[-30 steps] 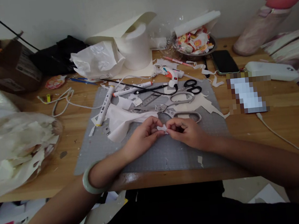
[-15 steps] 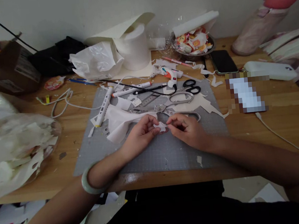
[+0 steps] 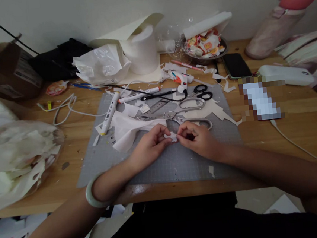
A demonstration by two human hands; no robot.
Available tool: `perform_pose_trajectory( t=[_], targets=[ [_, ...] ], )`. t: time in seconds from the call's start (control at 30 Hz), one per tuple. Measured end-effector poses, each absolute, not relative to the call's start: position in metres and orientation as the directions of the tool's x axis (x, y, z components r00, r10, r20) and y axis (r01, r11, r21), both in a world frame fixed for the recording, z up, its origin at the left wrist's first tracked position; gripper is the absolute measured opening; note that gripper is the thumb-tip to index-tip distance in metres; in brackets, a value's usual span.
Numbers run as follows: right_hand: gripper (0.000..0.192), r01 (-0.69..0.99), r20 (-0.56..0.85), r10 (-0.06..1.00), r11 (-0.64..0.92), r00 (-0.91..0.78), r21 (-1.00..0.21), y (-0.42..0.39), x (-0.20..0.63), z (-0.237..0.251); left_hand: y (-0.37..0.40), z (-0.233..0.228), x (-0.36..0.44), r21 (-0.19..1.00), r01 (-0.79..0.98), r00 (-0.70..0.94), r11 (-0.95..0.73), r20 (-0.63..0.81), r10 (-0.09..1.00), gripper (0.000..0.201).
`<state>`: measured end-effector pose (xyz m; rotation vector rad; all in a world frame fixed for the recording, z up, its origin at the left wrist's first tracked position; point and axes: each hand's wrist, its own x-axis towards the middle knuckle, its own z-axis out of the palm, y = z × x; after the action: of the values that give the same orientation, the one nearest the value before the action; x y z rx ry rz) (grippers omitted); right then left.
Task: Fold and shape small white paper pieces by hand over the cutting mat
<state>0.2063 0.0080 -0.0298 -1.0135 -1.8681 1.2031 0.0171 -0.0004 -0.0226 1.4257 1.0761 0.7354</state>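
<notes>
While both hands (image 3: 149, 145) (image 3: 200, 139) pinch paper (image 3: 173, 136) within the mat's (image 3: 152, 172) edges, scissors (image 3: 180, 120) crowd close.

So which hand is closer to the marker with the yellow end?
Left. The left hand is right of the marker; the right hand is farther right, beyond the left hand.

Head-worn view, forward and down

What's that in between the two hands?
In the head view, a small white piece, maybe paper, is between the left hand and the right hand, touching the fingertips of both.
</notes>
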Motion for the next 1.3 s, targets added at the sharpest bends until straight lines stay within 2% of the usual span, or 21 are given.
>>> perform_pose_trajectory(
  t=[0.2,0.53,0.67,0.83,1.0,1.13,1.3],
  targets=[
    [0.005,0.290,0.131,0.856,0.308,-0.499,-0.906,0.0098,0.2074,-0.0312,-0.0020,-0.0242,0.0171,0.972,0.229,0.404,0.060,-0.151,0.902,0.016],
    [0.021,0.295,0.067,0.832,0.269,-0.550,-0.917,0.0084,0.2081,-0.0356,-0.0001,-0.0245,0.0177,0.980,0.183,0.378,0.073,-0.139,0.915,0.018],
    [0.026,0.290,-0.007,0.817,0.197,-0.576,-0.936,0.0092,0.2082,-0.0351,0.0001,-0.0266,0.0164,0.981,0.188,0.387,0.048,-0.119,0.914,0.016],
    [0.020,0.275,-0.061,0.789,0.139,-0.611,-0.951,0.0114,0.2072,-0.0298,-0.0007,-0.0282,0.0159,0.977,0.213,0.394,0.015,-0.100,0.914,0.016],
    [0.016,0.233,-0.035,0.804,0.130,-0.594,-0.964,0.0105,0.2070,-0.0296,-0.0005,-0.0253,0.0176,0.983,0.180,0.376,0.030,-0.097,0.921,0.018],
    [0.021,0.262,0.007,0.834,0.182,-0.552,-0.948,0.0086,0.2072,-0.0315,-0.0005,-0.0231,0.0183,0.985,0.161,0.365,0.068,-0.124,0.923,0.019],
    [0.018,0.284,0.019,0.808,0.228,-0.589,-0.931,0.0100,0.2079,-0.0325,-0.0012,-0.0248,0.0167,0.980,0.193,0.400,0.045,-0.120,0.908,0.018]
  ],
)
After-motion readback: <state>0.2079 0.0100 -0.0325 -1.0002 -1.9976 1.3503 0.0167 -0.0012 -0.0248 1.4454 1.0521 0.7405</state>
